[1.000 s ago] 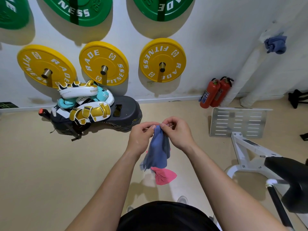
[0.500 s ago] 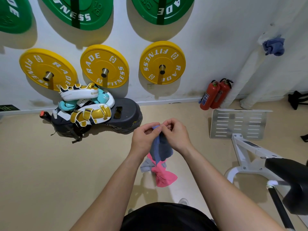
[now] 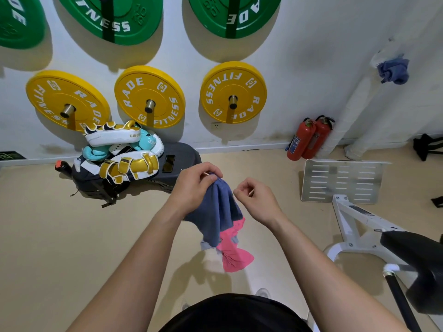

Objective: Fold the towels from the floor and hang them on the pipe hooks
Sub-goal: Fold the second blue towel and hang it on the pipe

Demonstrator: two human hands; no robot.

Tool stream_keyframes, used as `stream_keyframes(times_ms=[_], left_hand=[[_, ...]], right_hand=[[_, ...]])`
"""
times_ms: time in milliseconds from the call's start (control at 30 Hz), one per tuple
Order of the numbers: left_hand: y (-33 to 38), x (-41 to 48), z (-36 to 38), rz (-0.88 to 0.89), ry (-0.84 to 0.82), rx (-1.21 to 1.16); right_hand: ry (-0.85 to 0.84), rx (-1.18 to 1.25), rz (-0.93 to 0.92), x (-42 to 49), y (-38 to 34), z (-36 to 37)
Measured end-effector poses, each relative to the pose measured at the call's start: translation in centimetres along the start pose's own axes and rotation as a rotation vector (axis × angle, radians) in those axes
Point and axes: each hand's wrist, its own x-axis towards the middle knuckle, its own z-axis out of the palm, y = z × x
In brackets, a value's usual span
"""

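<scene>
A blue towel (image 3: pixel 215 212) hangs in front of me, bunched at its top, where my left hand (image 3: pixel 194 188) pinches it. My right hand (image 3: pixel 256 202) is just right of the towel's upper edge with its fingers curled; I see no cloth between them. Below, a pink towel (image 3: pixel 236 256) lies crumpled on the floor, with a bit of pale grey cloth (image 3: pixel 206 245) beside it. Another blue towel (image 3: pixel 393 69) hangs bunched high on the white wrapped pipe (image 3: pixel 352 109) at the right wall. The hook there is hidden.
Two red fire extinguishers (image 3: pixel 309 140) stand at the pipe's foot. A slotted metal plate (image 3: pixel 342 180) and a white machine frame (image 3: pixel 354 221) with a black pad occupy the right. Boxing pads (image 3: pixel 122 149) are piled on a black step at the wall, under weight plates.
Both hands pinched the towel's top together before. Now my right hand has drawn away to the right, and the towel hangs from my left hand alone, spread wider.
</scene>
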Motion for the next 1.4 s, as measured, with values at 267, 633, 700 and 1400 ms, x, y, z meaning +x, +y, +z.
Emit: stream_keyframes(times_ms=[267, 633, 700, 1400], left_hand=[[-0.3, -0.4, -1.7, 0.026, 0.005, -0.054], [-1.0, 0.1, -4.4, 0.030, -0.030, -0.140], [-1.0, 0.3, -4.6, 0.036, -0.062, -0.153], [-7.4, 2.8, -5.3, -0.303, 0.553, -0.229]], right_hand=[[-0.215, -0.224, 0.006, 1.3, 0.7, 2.5], [-0.275, -0.098, -0.035, 2.1, 1.0, 2.7], [-0.303, -0.161, -0.075, 3.1, 0.6, 3.3], [-0.307, -0.346, 0.081, 3.4, 4.1, -0.2]])
